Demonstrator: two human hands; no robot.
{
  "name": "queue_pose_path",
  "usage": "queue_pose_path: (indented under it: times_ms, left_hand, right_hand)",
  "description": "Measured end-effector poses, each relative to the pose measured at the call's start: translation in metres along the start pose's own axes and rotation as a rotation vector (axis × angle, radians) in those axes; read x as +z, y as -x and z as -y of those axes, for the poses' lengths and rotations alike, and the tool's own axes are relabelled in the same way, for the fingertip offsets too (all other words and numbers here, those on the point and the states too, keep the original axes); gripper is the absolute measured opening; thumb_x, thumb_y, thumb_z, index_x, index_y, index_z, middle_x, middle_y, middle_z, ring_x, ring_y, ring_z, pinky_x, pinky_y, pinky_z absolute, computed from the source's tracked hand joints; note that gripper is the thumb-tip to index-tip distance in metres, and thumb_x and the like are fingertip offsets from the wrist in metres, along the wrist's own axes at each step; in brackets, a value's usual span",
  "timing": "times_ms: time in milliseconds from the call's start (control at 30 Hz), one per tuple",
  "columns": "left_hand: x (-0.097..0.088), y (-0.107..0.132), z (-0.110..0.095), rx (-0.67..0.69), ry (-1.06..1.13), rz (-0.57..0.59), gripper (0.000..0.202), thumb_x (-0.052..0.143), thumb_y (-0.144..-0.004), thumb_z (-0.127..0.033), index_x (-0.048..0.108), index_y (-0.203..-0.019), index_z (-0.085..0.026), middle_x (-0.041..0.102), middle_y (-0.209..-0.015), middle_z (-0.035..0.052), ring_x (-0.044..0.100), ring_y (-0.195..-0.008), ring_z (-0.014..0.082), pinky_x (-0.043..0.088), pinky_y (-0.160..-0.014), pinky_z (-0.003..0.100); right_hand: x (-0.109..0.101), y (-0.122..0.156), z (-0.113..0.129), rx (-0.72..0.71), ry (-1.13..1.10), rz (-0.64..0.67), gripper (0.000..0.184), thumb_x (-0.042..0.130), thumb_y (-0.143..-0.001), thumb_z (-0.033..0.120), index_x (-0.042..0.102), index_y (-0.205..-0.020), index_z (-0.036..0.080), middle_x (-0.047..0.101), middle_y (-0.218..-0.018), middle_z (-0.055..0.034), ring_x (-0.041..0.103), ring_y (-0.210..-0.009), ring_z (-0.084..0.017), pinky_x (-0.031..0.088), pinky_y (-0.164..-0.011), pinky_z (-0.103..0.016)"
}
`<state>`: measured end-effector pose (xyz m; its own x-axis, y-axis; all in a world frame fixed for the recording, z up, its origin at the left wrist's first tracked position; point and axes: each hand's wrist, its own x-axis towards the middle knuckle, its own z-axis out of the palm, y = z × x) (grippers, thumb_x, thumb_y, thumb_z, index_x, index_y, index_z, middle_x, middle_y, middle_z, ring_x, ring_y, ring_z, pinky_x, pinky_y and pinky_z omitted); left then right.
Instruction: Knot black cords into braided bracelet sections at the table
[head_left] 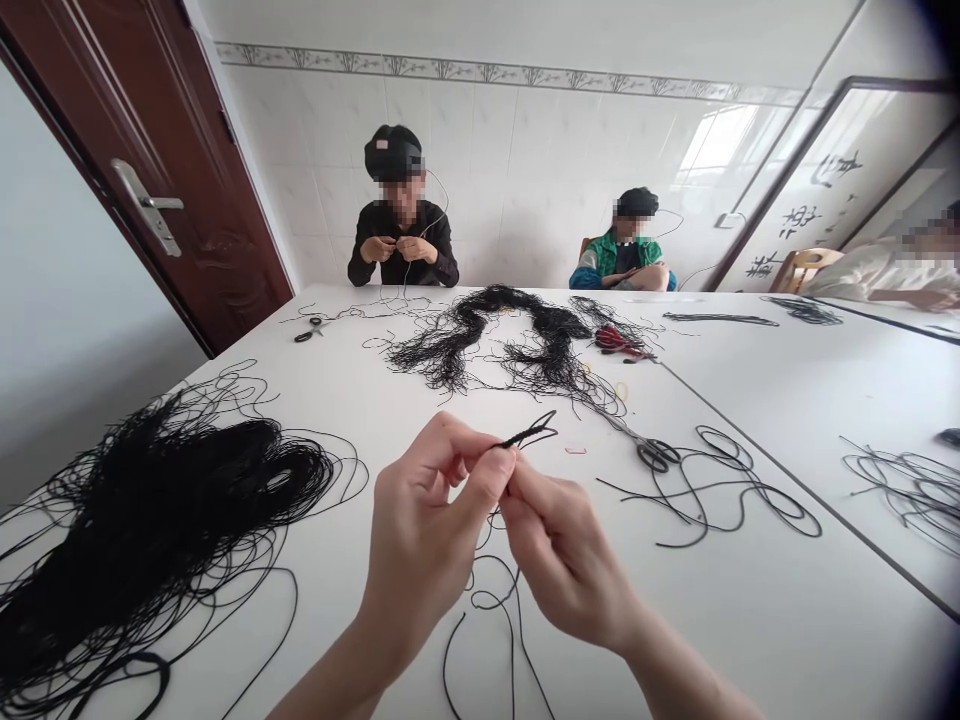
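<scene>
A short black braided cord (525,435) sticks up and to the right from between my fingertips, with thin loops at its far end. My left hand (431,510) pinches it between thumb and bent fingers. Close against it, my right hand (566,550) is closed too, its fingertips touching the cord at the left thumb. Loose black strands (514,620) hang below both hands and curl on the white table (360,620). The part of the cord inside my fingers is hidden.
A big tangle of black cord (180,510) lies left, another bundle (555,330) ahead. Black scissors (658,455), small scissors (309,328) and red-handled scissors (619,342) rest on the table. Cord coils (750,490) lie right. People (401,225) sit across and at far right.
</scene>
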<state>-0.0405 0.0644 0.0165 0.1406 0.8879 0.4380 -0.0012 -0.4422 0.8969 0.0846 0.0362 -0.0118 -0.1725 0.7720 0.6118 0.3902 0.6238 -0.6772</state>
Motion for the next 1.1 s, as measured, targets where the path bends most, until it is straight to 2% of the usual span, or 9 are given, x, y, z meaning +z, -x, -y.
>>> queue_pose_path:
  times_ms: [233, 367, 433, 567, 633, 733, 833, 900, 1100]
  left_hand:
    - [0.004, -0.002, 0.005, 0.143, -0.004, -0.023, 0.023, 0.057, -0.09, -0.009, 0.052, -0.071, -0.022, 0.048, -0.065, -0.0064, 0.046, -0.062, 0.0083, 0.042, -0.058, 0.019]
    - [-0.002, -0.007, 0.01, 0.425, -0.221, 0.06, 0.016, 0.057, -0.091, -0.007, 0.057, -0.087, -0.023, 0.053, -0.079, -0.0018, 0.052, -0.077, 0.0131, 0.046, -0.066, 0.026]
    - [-0.005, -0.01, 0.011, 0.585, -0.359, 0.102, 0.017, 0.059, -0.09, -0.007, 0.06, -0.093, -0.023, 0.055, -0.084, 0.0005, 0.053, -0.08, 0.0149, 0.047, -0.067, 0.028]
    - [-0.005, -0.01, 0.009, 0.714, -0.446, 0.109, 0.019, 0.061, -0.089, -0.005, 0.063, -0.097, -0.022, 0.057, -0.09, 0.0025, 0.055, -0.08, 0.0147, 0.048, -0.066, 0.029]
    - [-0.004, -0.008, 0.008, 0.631, -0.356, 0.133, 0.02, 0.062, -0.088, -0.005, 0.062, -0.098, -0.023, 0.06, -0.094, 0.0025, 0.058, -0.086, 0.0148, 0.049, -0.072, 0.029]
    - [-0.004, -0.005, 0.006, 0.31, -0.068, 0.28, 0.018, 0.062, -0.088, -0.01, 0.063, -0.1, -0.024, 0.065, -0.097, 0.0015, 0.06, -0.091, 0.0148, 0.051, -0.08, 0.029]
    - [-0.003, -0.003, 0.002, -0.03, 0.207, 0.404, 0.007, 0.06, -0.091, -0.022, 0.067, -0.093, -0.023, 0.067, -0.084, 0.0011, 0.062, -0.079, 0.0142, 0.052, -0.07, 0.028]
    - [-0.002, -0.003, 0.0, -0.167, 0.299, 0.4, 0.012, 0.059, -0.092, -0.026, 0.068, -0.085, -0.021, 0.065, -0.07, 0.0005, 0.06, -0.068, 0.0131, 0.049, -0.061, 0.026]
    - [0.003, -0.003, -0.002, -0.212, 0.31, 0.3, 0.011, 0.064, -0.087, -0.025, 0.067, -0.077, -0.021, 0.05, -0.061, -0.0013, 0.038, -0.053, 0.0103, 0.029, -0.044, 0.025]
  right_hand:
    - [-0.012, -0.002, 0.0, -0.093, 0.105, 0.017, 0.026, 0.042, -0.089, 0.005, 0.03, -0.072, 0.02, 0.031, -0.059, 0.0066, 0.026, -0.055, -0.008, 0.035, -0.063, -0.027]
    - [-0.033, -0.001, 0.004, -0.341, 0.348, -0.355, 0.011, 0.059, -0.087, 0.011, 0.051, -0.088, 0.019, 0.048, -0.074, -0.0003, 0.044, -0.071, -0.013, 0.036, -0.065, -0.031]
    - [-0.041, 0.0, 0.005, -0.367, 0.505, -0.461, 0.02, 0.064, -0.086, 0.012, 0.057, -0.104, 0.018, 0.054, -0.094, -0.008, 0.051, -0.088, -0.019, 0.04, -0.071, -0.035]
    - [-0.046, -0.002, 0.003, -0.279, 0.487, -0.29, 0.019, 0.061, -0.089, 0.009, 0.059, -0.104, 0.021, 0.06, -0.098, -0.0069, 0.058, -0.091, -0.019, 0.045, -0.078, -0.039]
    - [-0.046, -0.003, 0.002, -0.281, 0.358, -0.255, 0.022, 0.059, -0.089, 0.003, 0.059, -0.1, 0.021, 0.062, -0.086, -0.003, 0.059, -0.082, -0.016, 0.047, -0.075, -0.037]
    - [-0.045, -0.004, 0.002, -0.308, 0.285, -0.285, 0.027, 0.06, -0.085, -0.002, 0.06, -0.101, 0.02, 0.062, -0.085, -0.0026, 0.058, -0.079, -0.015, 0.047, -0.072, -0.036]
    - [-0.045, -0.004, 0.002, -0.329, 0.299, -0.305, 0.03, 0.061, -0.083, -0.004, 0.062, -0.1, 0.021, 0.063, -0.083, -0.002, 0.057, -0.077, -0.015, 0.047, -0.07, -0.036]
    - [-0.046, -0.004, 0.003, -0.332, 0.314, -0.315, 0.03, 0.061, -0.083, -0.003, 0.062, -0.098, 0.022, 0.064, -0.083, -0.0019, 0.058, -0.076, -0.016, 0.047, -0.07, -0.037]
    - [-0.046, -0.004, 0.004, -0.311, 0.312, -0.306, 0.024, 0.062, -0.086, 0.002, 0.063, -0.098, 0.023, 0.064, -0.081, -0.0018, 0.058, -0.072, -0.015, 0.045, -0.067, -0.037]
